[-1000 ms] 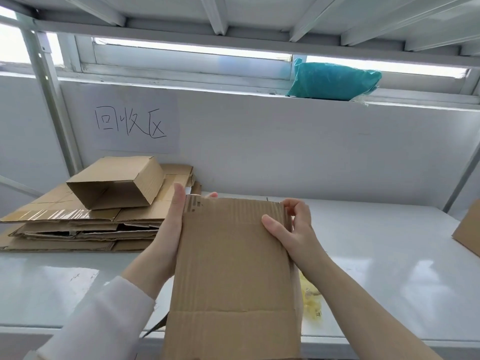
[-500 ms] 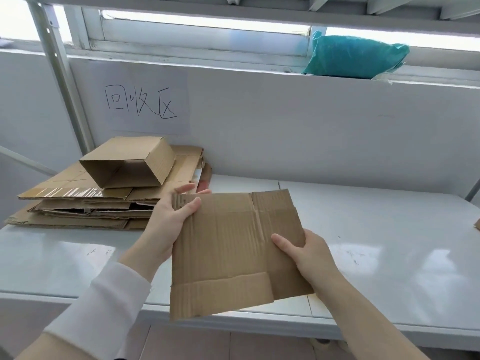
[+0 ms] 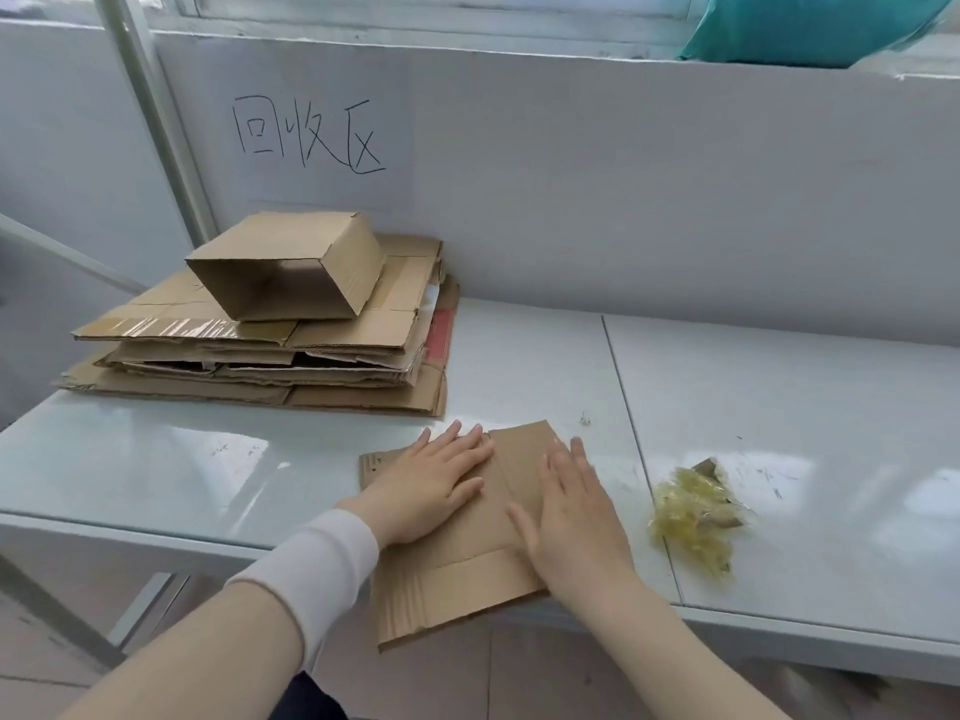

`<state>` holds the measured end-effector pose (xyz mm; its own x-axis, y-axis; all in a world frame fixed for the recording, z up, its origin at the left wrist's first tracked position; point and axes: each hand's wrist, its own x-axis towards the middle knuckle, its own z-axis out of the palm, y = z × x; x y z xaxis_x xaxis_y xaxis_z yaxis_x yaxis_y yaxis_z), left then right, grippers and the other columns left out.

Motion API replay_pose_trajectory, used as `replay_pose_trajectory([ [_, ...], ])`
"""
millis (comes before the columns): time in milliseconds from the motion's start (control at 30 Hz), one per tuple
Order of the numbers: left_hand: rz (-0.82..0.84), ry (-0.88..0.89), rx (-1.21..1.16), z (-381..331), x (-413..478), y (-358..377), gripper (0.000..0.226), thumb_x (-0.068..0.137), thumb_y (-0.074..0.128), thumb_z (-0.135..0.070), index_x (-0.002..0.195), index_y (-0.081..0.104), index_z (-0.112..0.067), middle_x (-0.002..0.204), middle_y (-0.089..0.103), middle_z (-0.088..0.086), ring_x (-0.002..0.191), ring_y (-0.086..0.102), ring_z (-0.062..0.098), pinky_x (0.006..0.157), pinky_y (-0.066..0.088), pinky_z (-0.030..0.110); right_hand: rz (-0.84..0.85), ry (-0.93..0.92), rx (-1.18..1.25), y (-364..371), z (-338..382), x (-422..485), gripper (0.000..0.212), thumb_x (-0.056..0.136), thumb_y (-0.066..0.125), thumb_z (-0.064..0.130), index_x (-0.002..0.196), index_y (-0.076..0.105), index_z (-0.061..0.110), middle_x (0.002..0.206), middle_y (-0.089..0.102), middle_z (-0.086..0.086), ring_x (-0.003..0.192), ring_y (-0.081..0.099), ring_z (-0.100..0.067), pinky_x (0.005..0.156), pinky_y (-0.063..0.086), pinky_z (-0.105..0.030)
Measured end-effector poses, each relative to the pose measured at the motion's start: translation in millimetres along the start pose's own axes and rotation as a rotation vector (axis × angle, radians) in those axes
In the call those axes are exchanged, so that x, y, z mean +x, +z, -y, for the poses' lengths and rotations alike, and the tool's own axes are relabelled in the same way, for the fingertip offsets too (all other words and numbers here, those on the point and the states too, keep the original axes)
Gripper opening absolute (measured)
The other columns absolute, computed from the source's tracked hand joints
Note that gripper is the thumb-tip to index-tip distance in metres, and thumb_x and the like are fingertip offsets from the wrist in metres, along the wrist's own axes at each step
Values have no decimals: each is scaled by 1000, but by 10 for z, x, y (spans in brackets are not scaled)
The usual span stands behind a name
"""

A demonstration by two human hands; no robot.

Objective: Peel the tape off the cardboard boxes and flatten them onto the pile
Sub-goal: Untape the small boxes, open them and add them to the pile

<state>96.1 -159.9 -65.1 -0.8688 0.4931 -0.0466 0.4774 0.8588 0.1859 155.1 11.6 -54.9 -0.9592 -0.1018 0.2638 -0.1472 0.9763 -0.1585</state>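
Observation:
A flattened brown cardboard box (image 3: 467, 574) lies on the white table, its near end hanging over the front edge. My left hand (image 3: 431, 485) presses flat on its left half, fingers spread. My right hand (image 3: 571, 517) presses flat on its right half, palm down. Neither hand grips anything. To the back left stands the pile of flattened cardboard (image 3: 260, 350), with one box (image 3: 291, 267) resting on top, still in its open tube shape. A crumpled wad of yellowish peeled tape (image 3: 693, 511) lies on the table to the right of my hands.
The white table (image 3: 156, 459) has a seam running front to back right of the box. A white back panel carries a handwritten paper sign (image 3: 311, 135). A teal bag (image 3: 810, 28) sits on the ledge above. A metal rack post (image 3: 150, 116) rises at the left.
The box was held up in both hands; now it lies flat on the table with both palms pressing on it. My view has tilted down.

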Motion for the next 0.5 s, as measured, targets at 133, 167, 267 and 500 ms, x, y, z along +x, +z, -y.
replay_pose_trajectory([
  [133, 14, 60, 39, 77, 108, -14, 52, 101, 22, -38, 149, 5, -25, 157, -6, -7, 142, -13, 6, 113, -11, 27, 195, -12, 69, 273, -79, -188, 117, 61, -36, 70, 146, 13, 6, 156, 1, -8, 144, -1, -18, 109, -15, -24],
  [167, 19, 68, 53, 89, 122, 2, 53, 101, 21, -38, 148, 3, -25, 157, -8, -7, 142, -14, 5, 113, -11, 26, 160, -17, 4, 297, -87, -197, 109, 73, -29, 64, 142, 27, 2, 154, 17, -12, 142, 14, -20, 110, -10, -25],
  [267, 7, 70, 92, 110, 128, 91, 54, 100, 17, -39, 148, -3, -25, 153, -14, -12, 141, -16, 5, 114, -12, 28, 168, 40, -25, 380, -56, -191, 79, 95, 0, 46, 121, 57, -3, 133, 52, -18, 123, 51, -28, 107, 8, -31],
  [500, 8, 15, 112, 63, 124, 96, 53, 101, 16, -39, 148, -3, -25, 156, -12, -9, 142, -15, 7, 115, -10, 30, 274, 39, -60, 369, -22, -185, 75, 95, 5, 43, 119, 57, -5, 130, 53, -21, 120, 52, -34, 106, 12, -36],
])
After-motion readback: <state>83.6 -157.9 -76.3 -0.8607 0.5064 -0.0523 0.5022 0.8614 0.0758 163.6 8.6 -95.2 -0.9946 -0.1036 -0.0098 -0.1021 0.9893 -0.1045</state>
